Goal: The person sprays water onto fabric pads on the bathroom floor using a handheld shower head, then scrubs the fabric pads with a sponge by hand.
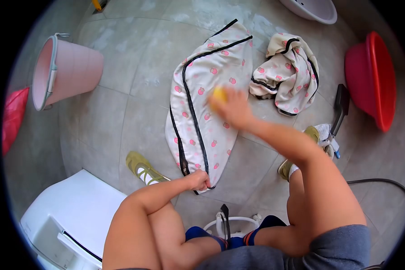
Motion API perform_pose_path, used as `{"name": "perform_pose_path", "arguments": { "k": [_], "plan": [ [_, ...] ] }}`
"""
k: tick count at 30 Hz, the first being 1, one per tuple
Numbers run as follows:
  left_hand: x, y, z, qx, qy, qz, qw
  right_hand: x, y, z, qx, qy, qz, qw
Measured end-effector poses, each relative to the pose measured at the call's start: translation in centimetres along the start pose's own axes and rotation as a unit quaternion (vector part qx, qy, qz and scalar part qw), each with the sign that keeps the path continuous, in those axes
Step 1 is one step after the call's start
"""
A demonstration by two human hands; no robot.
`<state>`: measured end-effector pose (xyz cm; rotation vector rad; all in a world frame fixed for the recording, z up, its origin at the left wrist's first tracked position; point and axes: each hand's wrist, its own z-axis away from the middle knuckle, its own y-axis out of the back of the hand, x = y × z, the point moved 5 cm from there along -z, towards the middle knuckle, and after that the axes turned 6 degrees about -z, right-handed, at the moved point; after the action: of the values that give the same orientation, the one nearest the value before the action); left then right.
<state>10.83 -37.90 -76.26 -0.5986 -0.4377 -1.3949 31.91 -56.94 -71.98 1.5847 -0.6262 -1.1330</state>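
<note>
A white cloth (220,81) with pink strawberry-like prints and black edging lies spread lengthwise on the floor. My left hand (199,181) is closed on its near narrow end, fingers pinching the fabric by the black edge. My right hand (235,109), smeared by motion, is over the middle of the cloth. In its fingers is a small yellow block (219,96); the blur hides whether it is soap or a sponge. A second cloth (287,76) of the same print lies bunched to the right, apart from both hands.
A pink bucket (78,67) lies on its side at left, near a red bag (15,118). A red basin (382,83) tilts at right beside a black-handled tool (340,108). There is a pale basin (317,10) at the back and a white appliance or fixture (85,202) at lower left.
</note>
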Motion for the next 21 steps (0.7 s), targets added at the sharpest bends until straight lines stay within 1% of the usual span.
{"name": "perform_pose_path", "arguments": {
  "k": [1, 3, 6, 7, 8, 9, 10, 11, 12, 13, 14, 15, 16, 17, 18, 19, 21],
  "plan": [
    [-0.1, -0.1, 0.2, 0.002, -0.011, 0.001, 1.000, -2.8, -1.3, 2.3, -0.083, 0.039, -0.066, 0.994],
    [-0.5, -0.4, 0.0, 0.011, -0.046, -0.043, 0.998, -8.0, -3.3, 7.1, -0.095, 0.242, -0.078, 0.962],
    [-0.6, -0.2, 0.3, 0.029, -0.118, -0.105, 0.987, -9.6, -2.9, 8.5, -0.057, 0.375, -0.109, 0.919],
    [-0.5, -0.2, 0.3, 0.042, -0.143, -0.125, 0.981, -8.5, -3.7, 7.2, -0.151, 0.282, -0.168, 0.932],
    [-0.5, -0.3, 0.4, 0.053, -0.168, -0.146, 0.974, -6.5, -4.7, 5.5, -0.243, 0.183, -0.224, 0.926],
    [-0.6, -0.4, 0.5, 0.052, -0.152, -0.132, 0.978, -4.4, -5.4, 3.8, -0.330, 0.079, -0.275, 0.899],
    [-0.5, -0.4, 0.5, 0.051, -0.137, -0.119, 0.982, -1.9, -2.7, 0.6, -0.277, 0.060, -0.242, 0.928],
    [-0.3, -0.1, 0.6, 0.052, -0.123, -0.107, 0.985, 1.0, -1.2, -1.8, -0.191, 0.073, -0.163, 0.965],
    [1.2, 1.1, 1.2, 0.099, -0.110, -0.194, 0.970, 3.9, 0.5, -4.0, -0.104, 0.069, -0.080, 0.989],
    [3.5, 2.8, 2.1, 0.144, -0.095, -0.279, 0.945, 5.6, 1.3, -4.6, 0.019, 0.092, 0.049, 0.994],
    [4.7, 4.3, 2.5, 0.185, -0.080, -0.361, 0.910, 6.0, 1.6, -4.7, 0.020, 0.084, 0.059, 0.994],
    [5.1, 7.1, 3.3, 0.364, -0.118, -0.270, 0.883, 6.2, 2.0, -4.6, 0.019, 0.076, 0.069, 0.995],
    [6.2, 11.3, 4.4, 0.490, -0.101, -0.232, 0.834, 6.4, 2.2, -4.8, 0.022, 0.068, 0.080, 0.994],
    [7.2, 15.7, 5.6, 0.609, -0.135, -0.214, 0.752, 6.2, 1.7, -4.8, 0.028, 0.027, 0.070, 0.997],
    [8.5, 20.0, 7.0, 0.649, -0.056, -0.185, 0.736, 5.3, 0.7, -4.3, 0.034, -0.013, 0.059, 0.998],
    [8.9, 23.7, 7.6, 0.716, -0.075, -0.177, 0.672, 4.5, 0.0, -3.8, 0.038, -0.052, 0.048, 0.997],
    [8.8, 28.6, 6.6, 0.766, -0.024, -0.185, 0.615, 3.3, 0.1, -3.8, 0.028, -0.058, 0.016, 0.998]
  ]
}}
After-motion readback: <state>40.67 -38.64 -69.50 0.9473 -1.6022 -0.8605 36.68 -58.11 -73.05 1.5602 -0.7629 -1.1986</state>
